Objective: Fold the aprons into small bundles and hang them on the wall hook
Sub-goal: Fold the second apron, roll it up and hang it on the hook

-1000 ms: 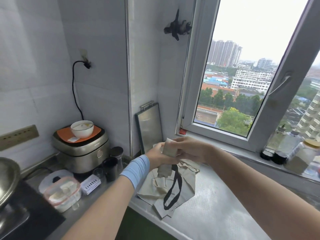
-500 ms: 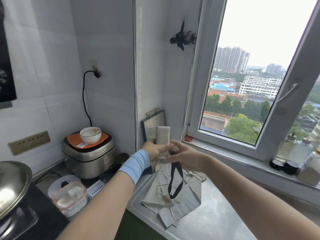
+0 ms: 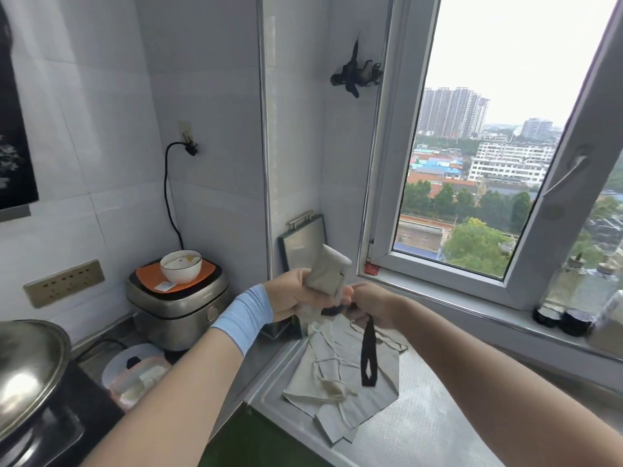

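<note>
My left hand (image 3: pixel 296 296) grips a tightly folded beige apron bundle (image 3: pixel 328 271), held upright above the counter. My right hand (image 3: pixel 371 305) pinches the bundle's black strap (image 3: pixel 368 352) at its lower end; the strap's loop hangs down. Another beige apron (image 3: pixel 340 375) lies loosely spread on the steel counter below both hands. A black wall hook (image 3: pixel 355 74) with dark straps on it sits high on the tiled wall beside the window frame.
A steel tray (image 3: pixel 305 237) leans against the wall behind the hands. A rice cooker (image 3: pixel 175 305) carrying a white bowl (image 3: pixel 181 266) stands left, with a container (image 3: pixel 135 375) in front and a pot lid (image 3: pixel 27 365) at far left. Jars (image 3: pixel 569 298) line the windowsill.
Both hands have lifted the folded bundle up off the counter apron, and it now stands higher. My right hand has shifted down to the black strap.
</note>
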Demonstrator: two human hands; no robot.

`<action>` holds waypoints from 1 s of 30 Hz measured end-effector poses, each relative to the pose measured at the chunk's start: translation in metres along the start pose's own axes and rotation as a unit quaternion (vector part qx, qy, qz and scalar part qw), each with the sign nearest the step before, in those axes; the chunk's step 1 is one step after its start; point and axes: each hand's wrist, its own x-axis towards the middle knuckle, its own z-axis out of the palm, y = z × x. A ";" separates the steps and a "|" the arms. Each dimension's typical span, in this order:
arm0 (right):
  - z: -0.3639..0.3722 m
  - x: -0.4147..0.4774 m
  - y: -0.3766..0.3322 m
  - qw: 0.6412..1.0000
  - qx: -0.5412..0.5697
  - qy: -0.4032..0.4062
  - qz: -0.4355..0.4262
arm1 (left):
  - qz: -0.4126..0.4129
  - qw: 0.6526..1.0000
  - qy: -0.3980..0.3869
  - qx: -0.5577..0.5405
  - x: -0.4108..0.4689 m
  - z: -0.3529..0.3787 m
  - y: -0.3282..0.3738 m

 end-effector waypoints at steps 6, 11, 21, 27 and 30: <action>-0.007 -0.007 -0.048 0.964 -0.245 0.091 0.046 | -0.200 0.872 -0.099 0.435 0.005 0.033 0.004; -0.007 -0.011 -0.077 0.984 -0.163 0.077 0.011 | -0.269 0.815 -0.082 0.506 0.014 0.023 -0.043; 0.005 -0.026 -0.040 0.977 0.061 -0.203 -0.009 | -0.163 0.955 0.245 0.045 0.012 -0.032 -0.061; -0.002 -0.012 0.019 0.932 0.315 -0.156 0.089 | -0.073 0.975 0.204 -0.038 0.004 -0.027 -0.042; -0.009 -0.003 0.036 0.947 0.256 -0.103 0.166 | -0.092 0.975 0.150 0.132 0.009 -0.012 -0.043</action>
